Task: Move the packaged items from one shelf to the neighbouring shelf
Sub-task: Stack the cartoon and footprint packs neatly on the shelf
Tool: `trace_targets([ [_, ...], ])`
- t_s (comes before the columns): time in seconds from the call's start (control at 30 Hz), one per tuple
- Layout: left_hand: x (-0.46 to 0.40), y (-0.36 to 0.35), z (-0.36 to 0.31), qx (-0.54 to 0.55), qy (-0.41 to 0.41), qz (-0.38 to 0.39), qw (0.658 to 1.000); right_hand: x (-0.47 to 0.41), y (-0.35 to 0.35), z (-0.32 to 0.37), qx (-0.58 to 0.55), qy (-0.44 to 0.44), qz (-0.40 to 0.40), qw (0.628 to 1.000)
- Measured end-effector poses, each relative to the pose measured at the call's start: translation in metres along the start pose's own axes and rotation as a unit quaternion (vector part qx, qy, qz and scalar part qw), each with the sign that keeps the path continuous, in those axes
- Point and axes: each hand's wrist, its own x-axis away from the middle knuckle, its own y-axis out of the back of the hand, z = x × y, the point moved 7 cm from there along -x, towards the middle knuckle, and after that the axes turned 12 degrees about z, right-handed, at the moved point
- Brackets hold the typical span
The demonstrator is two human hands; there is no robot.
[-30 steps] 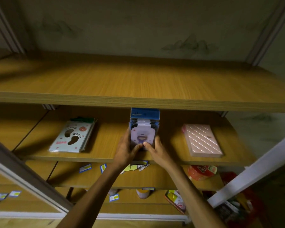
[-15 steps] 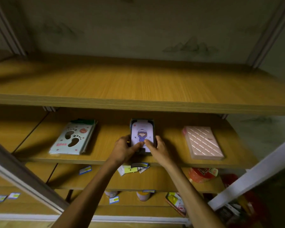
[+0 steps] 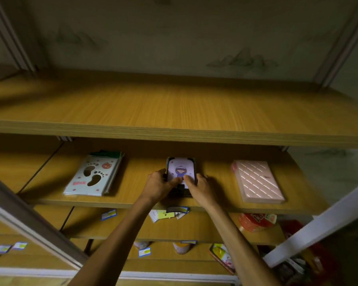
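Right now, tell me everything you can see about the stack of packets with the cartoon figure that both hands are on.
The stack of packets lies flat on the middle shelf, between the footprint pack and the pink box. Its top packet shows a pale rounded card with a cartoon figure in a purple hat, framed by dark edges; dark packets show beneath at the near end. The left hand and right hand hold its sides, thumbs pressing on top.

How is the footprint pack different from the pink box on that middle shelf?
The footprint pack is pale green with foot-shaped cutouts; the pink box is plain with diagonal stripes. The pack lies left of the hands, the box right. The pack looks thinner than the box. Both lie flat, untouched.
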Motion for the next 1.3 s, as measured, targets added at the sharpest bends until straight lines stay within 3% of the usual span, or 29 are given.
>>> trace_targets([
  [0.3, 0.015, 0.020, 0.002, 0.016, 0.010, -0.033, 0.999, 0.010, 0.018, -0.003, -0.034, 0.000, -0.033, 0.999],
  [0.47, 0.041, 0.060, 0.014, -0.065, -0.045, -0.057, 0.995, 0.022, 0.019, 0.042, 0.070, 0.126, -0.054, 0.988],
  [0.63, 0.074, 0.112, 0.032, -0.112, -0.043, -0.094, 0.988, 0.027, -0.012, 0.097, 0.128, 0.217, -0.066, 0.966],
  [0.77, 0.090, 0.155, 0.061, -0.109, -0.018, -0.101, 0.989, 0.023, -0.052, 0.128, 0.148, 0.219, -0.013, 0.964],
  [1.03, 0.106, 0.221, 0.126, -0.144, 0.000, -0.069, 0.987, 0.016, -0.126, 0.163, 0.170, 0.166, -0.022, 0.971],
  [1.3, 0.108, 0.231, 0.153, -0.007, 0.001, 0.014, 1.000, 0.013, -0.165, 0.173, 0.070, 0.096, 0.013, 0.993],
])
